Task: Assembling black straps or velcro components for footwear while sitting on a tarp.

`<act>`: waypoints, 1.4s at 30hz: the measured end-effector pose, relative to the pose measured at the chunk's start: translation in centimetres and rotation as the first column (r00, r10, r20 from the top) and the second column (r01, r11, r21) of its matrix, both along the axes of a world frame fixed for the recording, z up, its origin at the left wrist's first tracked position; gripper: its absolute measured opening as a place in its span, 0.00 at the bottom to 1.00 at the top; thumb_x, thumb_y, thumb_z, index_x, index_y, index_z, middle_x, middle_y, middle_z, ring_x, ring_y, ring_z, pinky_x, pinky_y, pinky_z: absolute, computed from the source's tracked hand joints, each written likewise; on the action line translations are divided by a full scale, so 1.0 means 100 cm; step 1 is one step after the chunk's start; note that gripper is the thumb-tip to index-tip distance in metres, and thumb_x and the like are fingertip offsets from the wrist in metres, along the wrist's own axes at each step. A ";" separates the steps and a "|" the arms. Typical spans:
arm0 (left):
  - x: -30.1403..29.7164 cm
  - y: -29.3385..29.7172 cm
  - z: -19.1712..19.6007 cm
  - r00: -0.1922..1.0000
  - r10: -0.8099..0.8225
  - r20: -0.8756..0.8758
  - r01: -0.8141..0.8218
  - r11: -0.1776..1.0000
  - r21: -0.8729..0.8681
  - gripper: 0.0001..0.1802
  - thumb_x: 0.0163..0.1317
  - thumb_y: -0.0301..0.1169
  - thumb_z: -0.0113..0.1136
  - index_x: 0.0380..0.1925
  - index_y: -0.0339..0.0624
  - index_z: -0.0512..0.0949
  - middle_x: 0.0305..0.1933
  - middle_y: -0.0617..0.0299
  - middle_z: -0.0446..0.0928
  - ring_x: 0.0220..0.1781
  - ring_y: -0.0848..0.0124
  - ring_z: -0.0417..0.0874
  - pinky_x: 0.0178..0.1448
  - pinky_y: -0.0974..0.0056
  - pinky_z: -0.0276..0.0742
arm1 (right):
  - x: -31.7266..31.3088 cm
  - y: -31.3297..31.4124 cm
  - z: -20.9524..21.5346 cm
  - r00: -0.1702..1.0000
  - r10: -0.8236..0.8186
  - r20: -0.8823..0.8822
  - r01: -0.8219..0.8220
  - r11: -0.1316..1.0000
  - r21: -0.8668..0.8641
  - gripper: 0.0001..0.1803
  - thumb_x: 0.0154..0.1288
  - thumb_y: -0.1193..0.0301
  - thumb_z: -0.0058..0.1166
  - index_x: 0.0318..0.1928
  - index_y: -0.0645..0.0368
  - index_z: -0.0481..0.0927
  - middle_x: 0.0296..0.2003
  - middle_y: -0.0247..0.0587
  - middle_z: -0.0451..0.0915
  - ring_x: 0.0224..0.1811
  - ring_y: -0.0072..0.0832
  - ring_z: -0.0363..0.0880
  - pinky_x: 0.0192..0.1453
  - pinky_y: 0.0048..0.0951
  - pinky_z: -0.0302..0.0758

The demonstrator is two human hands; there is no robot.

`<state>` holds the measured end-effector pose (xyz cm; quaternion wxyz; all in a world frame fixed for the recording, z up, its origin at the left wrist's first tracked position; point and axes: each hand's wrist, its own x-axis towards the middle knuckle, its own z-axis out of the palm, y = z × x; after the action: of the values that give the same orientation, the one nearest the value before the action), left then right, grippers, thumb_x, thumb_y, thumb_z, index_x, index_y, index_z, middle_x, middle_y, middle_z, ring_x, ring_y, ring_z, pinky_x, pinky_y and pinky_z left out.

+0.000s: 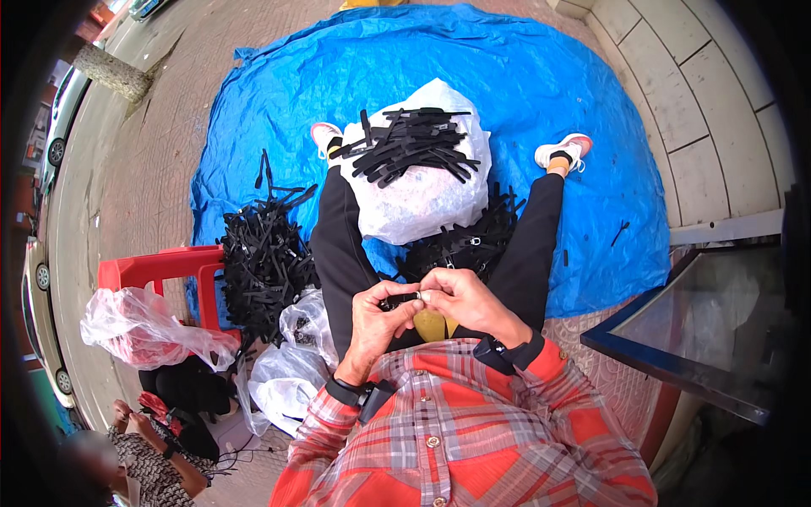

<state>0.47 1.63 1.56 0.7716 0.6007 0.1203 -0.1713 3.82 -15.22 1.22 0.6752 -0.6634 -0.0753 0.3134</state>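
Note:
In front of my waist, my left hand (pixel 378 321) pinches a short black strap (pixel 399 299), its thumb and fingers closed. My right hand (pixel 465 297) meets it at the strap's right end, its thumb and fingertips also pressed together there. Something small and light shows at the fingertips, too small to make out. Beyond my hands, between my legs, lies a heap of black straps (pixel 465 250) with a few shiny metal bits. Farther off, a bulging white plastic bag (pixel 405 207) carries a loose stack of similar straps (pixel 414 145) on top.
A blue tarp (pixel 279 101) covers the ground. Left of my leg are a large strap pile (pixel 263 262), a red plastic stool (pixel 160 269) and clear plastic bags (pixel 287 372). Another person (pixel 156 465) sits lower left. A dark-framed glass panel (pixel 693 329) stands right, near a tiled wall (pixel 684 101).

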 end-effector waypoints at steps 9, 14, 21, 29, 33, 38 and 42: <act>0.005 -0.007 -0.014 0.976 0.102 0.191 -0.138 0.972 0.189 0.10 0.52 0.20 0.60 0.37 0.33 0.78 0.26 0.67 0.77 0.24 0.84 0.70 0.27 0.78 0.67 | -0.004 0.025 0.011 0.659 0.096 0.746 0.305 0.873 -0.382 0.14 0.54 0.69 0.58 0.32 0.64 0.68 0.28 0.45 0.68 0.29 0.39 0.71 0.32 0.34 0.69; 0.004 -0.013 -0.013 0.977 0.097 0.192 -0.133 0.973 0.187 0.09 0.54 0.20 0.60 0.37 0.34 0.78 0.23 0.69 0.73 0.22 0.85 0.69 0.25 0.79 0.65 | -0.001 0.020 -0.006 0.433 0.236 0.870 0.390 0.821 -0.417 0.08 0.58 0.72 0.52 0.29 0.62 0.68 0.23 0.45 0.66 0.24 0.40 0.71 0.28 0.37 0.70; 0.014 -0.007 -0.004 0.986 0.143 0.082 -0.149 0.987 0.064 0.10 0.54 0.21 0.61 0.38 0.32 0.78 0.24 0.69 0.73 0.21 0.85 0.69 0.24 0.78 0.65 | -0.004 0.033 0.007 0.568 -0.128 0.813 0.445 0.879 -0.172 0.04 0.60 0.78 0.48 0.33 0.67 0.70 0.26 0.47 0.70 0.23 0.37 0.72 0.26 0.34 0.70; 0.012 -0.010 -0.004 0.919 -0.014 0.395 -0.148 0.914 0.377 0.12 0.52 0.20 0.61 0.39 0.34 0.77 0.28 0.64 0.77 0.29 0.82 0.73 0.34 0.73 0.72 | -0.001 0.024 0.008 0.438 -0.022 0.899 0.489 0.845 -0.218 0.06 0.54 0.78 0.56 0.29 0.62 0.71 0.21 0.42 0.68 0.22 0.38 0.73 0.23 0.33 0.70; 0.010 -0.012 0.005 0.958 0.001 0.287 -0.103 0.935 0.339 0.12 0.52 0.20 0.61 0.39 0.33 0.77 0.28 0.62 0.78 0.28 0.82 0.73 0.33 0.74 0.72 | 0.000 0.023 0.011 0.363 -0.008 0.932 0.494 0.850 -0.185 0.05 0.55 0.77 0.55 0.29 0.62 0.71 0.21 0.42 0.68 0.22 0.37 0.74 0.22 0.32 0.70; 0.009 -0.014 -0.001 0.963 0.025 0.267 -0.127 0.919 0.373 0.13 0.52 0.21 0.61 0.39 0.33 0.77 0.27 0.62 0.78 0.27 0.82 0.72 0.33 0.75 0.71 | -0.002 0.032 0.012 0.600 -0.074 0.796 0.469 0.839 -0.275 0.05 0.58 0.77 0.53 0.30 0.64 0.71 0.24 0.47 0.72 0.22 0.40 0.75 0.24 0.33 0.72; 0.009 -0.018 -0.002 0.940 0.058 0.335 -0.187 0.912 0.366 0.12 0.53 0.23 0.62 0.39 0.33 0.77 0.28 0.62 0.78 0.28 0.81 0.73 0.34 0.75 0.71 | -0.003 0.037 -0.005 0.671 -0.340 0.659 0.556 0.819 -0.143 0.07 0.63 0.75 0.49 0.30 0.66 0.70 0.18 0.42 0.71 0.21 0.32 0.75 0.24 0.28 0.70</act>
<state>1.35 -0.19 1.32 0.6542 0.7535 0.0646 0.0043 3.54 -11.52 0.77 0.5489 -0.8288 -0.0652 -0.0864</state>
